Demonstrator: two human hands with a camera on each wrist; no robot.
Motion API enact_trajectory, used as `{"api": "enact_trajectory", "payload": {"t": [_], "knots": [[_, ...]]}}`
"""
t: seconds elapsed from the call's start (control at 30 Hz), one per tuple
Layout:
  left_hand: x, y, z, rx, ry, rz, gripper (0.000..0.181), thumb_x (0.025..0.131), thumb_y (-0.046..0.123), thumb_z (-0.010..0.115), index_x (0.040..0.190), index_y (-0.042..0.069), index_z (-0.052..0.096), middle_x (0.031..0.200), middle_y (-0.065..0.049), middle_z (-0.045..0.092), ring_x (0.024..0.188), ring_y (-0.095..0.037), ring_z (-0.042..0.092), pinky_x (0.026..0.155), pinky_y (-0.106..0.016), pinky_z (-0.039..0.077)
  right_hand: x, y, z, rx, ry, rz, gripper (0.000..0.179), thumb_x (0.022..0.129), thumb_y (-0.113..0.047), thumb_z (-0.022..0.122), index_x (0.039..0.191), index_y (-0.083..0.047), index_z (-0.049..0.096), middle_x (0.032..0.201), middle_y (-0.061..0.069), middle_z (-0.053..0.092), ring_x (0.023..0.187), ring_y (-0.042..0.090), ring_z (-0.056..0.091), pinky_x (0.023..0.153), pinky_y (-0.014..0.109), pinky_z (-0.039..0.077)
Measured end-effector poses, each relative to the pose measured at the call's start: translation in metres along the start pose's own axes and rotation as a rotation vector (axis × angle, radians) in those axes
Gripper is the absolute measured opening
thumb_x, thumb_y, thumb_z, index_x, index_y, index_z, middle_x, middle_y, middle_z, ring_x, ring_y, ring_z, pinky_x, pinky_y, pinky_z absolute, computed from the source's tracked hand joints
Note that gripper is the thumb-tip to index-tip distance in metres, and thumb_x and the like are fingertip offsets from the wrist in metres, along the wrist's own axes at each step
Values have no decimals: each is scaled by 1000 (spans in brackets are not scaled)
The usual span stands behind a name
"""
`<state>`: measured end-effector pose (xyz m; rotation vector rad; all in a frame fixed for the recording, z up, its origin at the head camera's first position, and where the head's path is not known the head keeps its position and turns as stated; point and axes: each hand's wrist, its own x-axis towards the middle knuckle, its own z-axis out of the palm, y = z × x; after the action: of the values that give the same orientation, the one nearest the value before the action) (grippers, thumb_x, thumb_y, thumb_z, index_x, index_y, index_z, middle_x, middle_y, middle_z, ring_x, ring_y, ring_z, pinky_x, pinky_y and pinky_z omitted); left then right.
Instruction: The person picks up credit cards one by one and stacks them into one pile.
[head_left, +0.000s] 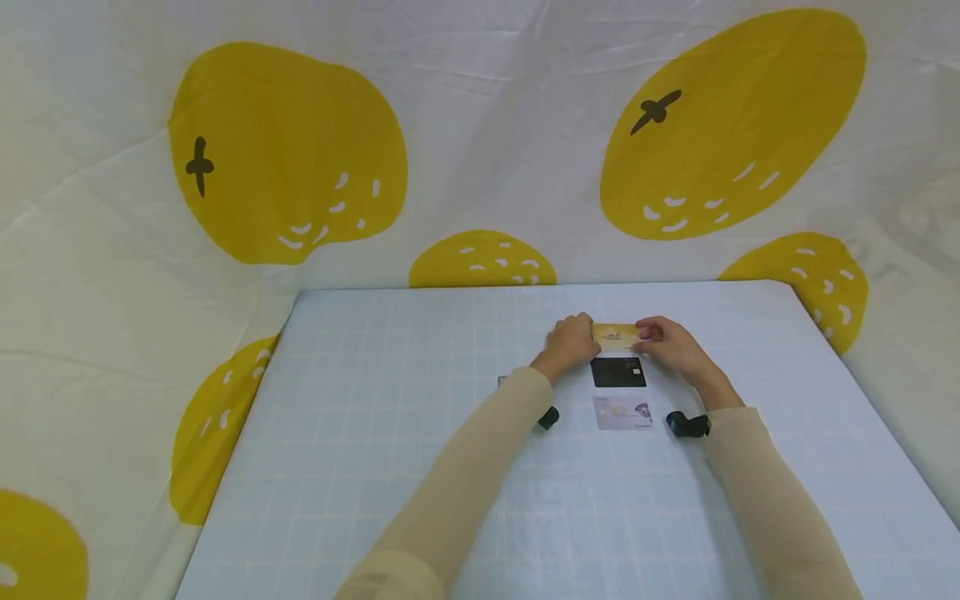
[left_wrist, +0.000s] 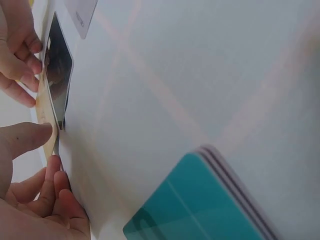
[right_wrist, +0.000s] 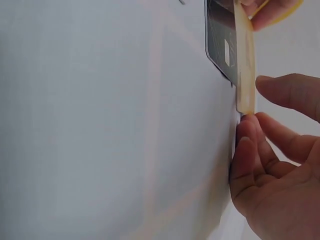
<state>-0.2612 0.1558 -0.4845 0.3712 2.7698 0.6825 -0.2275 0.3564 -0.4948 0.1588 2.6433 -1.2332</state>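
Note:
A gold card (head_left: 617, 337) lies between my two hands. At its left end, my left hand (head_left: 572, 340) pinches it, thumb over the face and fingers at the edge, as the left wrist view shows. My right hand (head_left: 671, 346) is at the other end. In the right wrist view its fingertips touch the card's short edge, and the thumb is close over the face. Just nearer than the gold card lies a black card (head_left: 618, 372) with a chip. Nearer still is a pale silver-lilac card (head_left: 624, 413) with a printed picture.
A stack of teal cards (left_wrist: 195, 200) lies on the table left of the row, mostly hidden by my left sleeve in the head view. Black wrist cameras (head_left: 687, 425) hang under both forearms. A pale checked cloth (head_left: 375, 467) covers the table, and a lemon-print curtain (head_left: 495, 167) stands behind it.

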Motion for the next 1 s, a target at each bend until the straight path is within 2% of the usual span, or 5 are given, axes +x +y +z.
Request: {"api": "enact_trajectory", "payload": {"t": [0.2,0.43,0.63,0.87,1.0], "knots": [[-1,-3,-3,-124,-14,13,32,95,23,65,122,7,66,115,0,66,97,-13,58,89,-29,48,-6,-6,-1,20,29,-15,54,97,-13,62,143,7,43,130,29,51,119,43,50,99,54,41],[0,-10,-8,-271,18,52,35,99,17,55,130,1,64,129,-6,65,117,-16,58,100,-26,44,-8,-10,2,52,45,-3,51,101,-15,57,144,6,42,132,28,49,119,41,51,100,52,43],[-3,-16,-11,-358,14,49,36,100,18,57,132,3,63,127,-5,64,109,-14,57,100,-28,45,-12,-16,4,55,56,6,51,101,-20,57,145,4,43,130,26,51,112,37,53,98,49,44],[-14,-27,-19,-421,32,64,36,100,20,56,132,5,63,122,-4,66,102,-14,56,96,-28,46,-19,-24,11,105,75,-26,49,101,-19,57,143,3,46,127,23,54,105,32,57,89,34,48],[-21,-38,-24,-477,30,61,36,101,20,55,133,6,63,122,-4,65,103,-14,56,95,-29,47,-22,-29,18,138,63,-28,50,102,-22,57,144,1,45,129,23,53,107,33,59,93,38,49]]}}
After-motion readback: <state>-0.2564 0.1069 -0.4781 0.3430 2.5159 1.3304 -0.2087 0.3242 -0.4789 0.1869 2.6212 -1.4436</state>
